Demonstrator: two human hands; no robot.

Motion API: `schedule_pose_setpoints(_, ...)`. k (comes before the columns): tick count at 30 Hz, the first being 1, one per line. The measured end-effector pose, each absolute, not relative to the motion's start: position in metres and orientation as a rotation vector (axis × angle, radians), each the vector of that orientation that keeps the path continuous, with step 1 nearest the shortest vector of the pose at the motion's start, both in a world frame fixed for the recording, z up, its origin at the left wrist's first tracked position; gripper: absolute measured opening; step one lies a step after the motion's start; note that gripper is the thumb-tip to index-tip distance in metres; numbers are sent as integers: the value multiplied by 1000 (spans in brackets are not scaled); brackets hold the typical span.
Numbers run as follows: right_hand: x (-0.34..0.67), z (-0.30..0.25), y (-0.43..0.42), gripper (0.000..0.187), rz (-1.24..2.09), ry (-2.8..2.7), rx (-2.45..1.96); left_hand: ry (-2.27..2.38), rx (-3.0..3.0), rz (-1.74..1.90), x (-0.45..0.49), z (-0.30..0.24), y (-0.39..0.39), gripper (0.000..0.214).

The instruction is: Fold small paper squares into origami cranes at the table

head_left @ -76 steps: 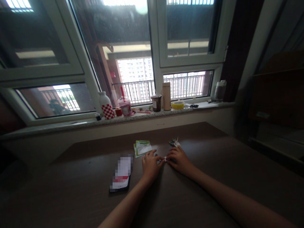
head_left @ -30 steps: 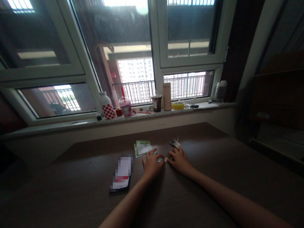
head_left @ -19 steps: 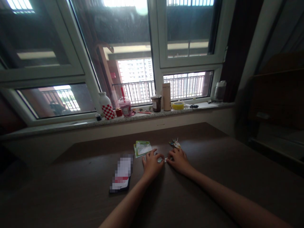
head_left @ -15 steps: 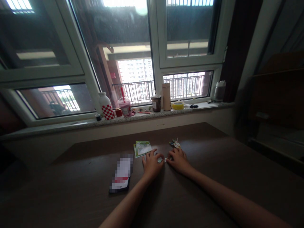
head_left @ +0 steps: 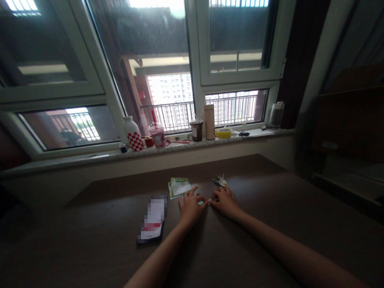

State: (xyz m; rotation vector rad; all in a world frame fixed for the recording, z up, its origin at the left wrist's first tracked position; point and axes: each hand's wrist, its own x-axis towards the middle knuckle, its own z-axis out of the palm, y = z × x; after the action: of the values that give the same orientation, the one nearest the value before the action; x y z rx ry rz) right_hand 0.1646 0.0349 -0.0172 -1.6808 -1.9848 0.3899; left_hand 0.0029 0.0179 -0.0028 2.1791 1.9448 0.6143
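Observation:
My left hand (head_left: 192, 208) rests on the brown table (head_left: 258, 256), thumb and index finger pinched together at a small white piece (head_left: 209, 201). From the other side, the thumb and index finger of my right hand (head_left: 225, 203) close on the same piece. It is too small and too covered by fingertips to name. A pale scrap (head_left: 201, 203) shows beneath my left fingers. Just beyond my left hand lie green-and-white printed sheets (head_left: 177, 182), slightly overlapped. Behind my right hand sits a little heap of crumpled, colourful scraps (head_left: 221, 181).
A phone (head_left: 153, 220) with a blurred-out screen lies left of my left forearm. Along the windowsill (head_left: 177, 147) stand a checkered bottle (head_left: 133, 134), a pink drink cup (head_left: 157, 134), a dark drink cup (head_left: 197, 131), a tan flask (head_left: 209, 122), yellow tape (head_left: 224, 133) and scissors (head_left: 244, 134).
My fingertips have drawn slightly closer together, and less of the white piece shows between them. Otherwise the view has only shifted a little.

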Motion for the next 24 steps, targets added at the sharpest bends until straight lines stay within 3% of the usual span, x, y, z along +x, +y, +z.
schedule_pose_setpoints(7, 172, -26, 39, 13, 468, -1873, -1578, 1956, 2176, 620, 4, -2, 16, 17)
schedule_pose_setpoints(14, 173, -28, 41, 24, 488, -1811, -1538, 1955, 2162, 609, 5, 0, 13, 18)
schedule_pose_setpoints(24, 169, -26, 38, 17, 426, -1856, -1629, 1941, 2149, 610, 5, 0, 14, 21)
